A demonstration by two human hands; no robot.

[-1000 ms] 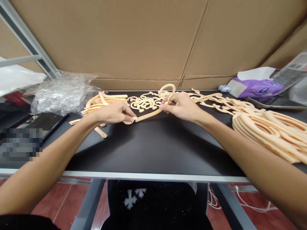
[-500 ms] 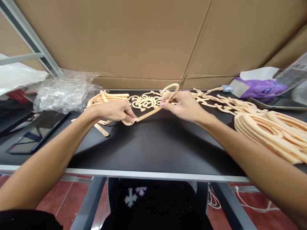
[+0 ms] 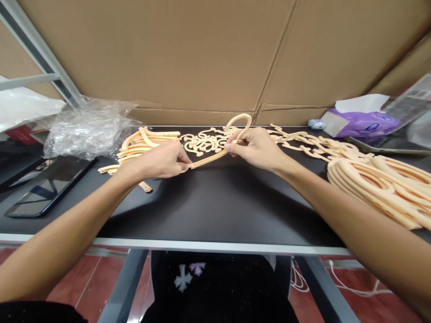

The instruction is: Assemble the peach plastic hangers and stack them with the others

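My right hand (image 3: 251, 146) pinches a cream plastic clothes hanger (image 3: 210, 159) near the base of its large curved hook. One narrow arm of the hanger slopes down to the left. My left hand (image 3: 168, 159) is closed at the far end of that arm, thumb and fingers pressed together. A small curved hook piece there is now mostly covered by the fingers. Behind both hands lies a heap of small cream hook pieces (image 3: 204, 142). Beyond my left wrist sits a pile of loose cream hanger arms (image 3: 148, 137).
Stacked cream hangers (image 3: 367, 179) lie at the right, with linked cream pieces (image 3: 323, 144) behind them. A purple tissue pack (image 3: 367, 123) stands at the back right. On the left are a dark phone (image 3: 50, 186) and crumpled clear plastic (image 3: 89, 130). A cardboard wall (image 3: 188, 58) closes off the back.
My left hand has turned and dropped slightly, its fingers now covering the small hook piece at the arm's end. My right hand has stayed almost still with the hanger.
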